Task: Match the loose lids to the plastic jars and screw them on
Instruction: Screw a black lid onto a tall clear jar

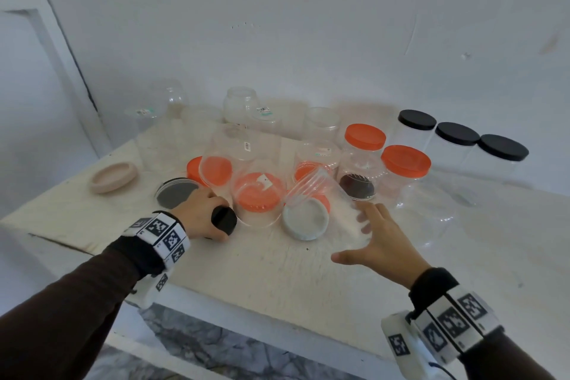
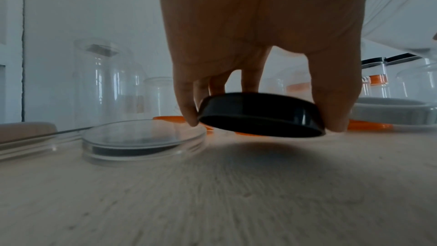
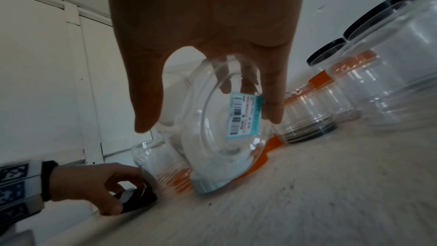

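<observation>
My left hand pinches a black lid between thumb and fingers, tilted and lifted just clear of the desk. My right hand grasps a clear jar near its base, fingers spread around the wall; the jar leans, mouth down, over a grey lid lying on the desk. Just behind the left hand sits a clear-rimmed lid with a dark insert; a beige lid lies further left. Beyond stand inverted clear jars over orange lids, two jars capped orange, and at far right three capped black.
</observation>
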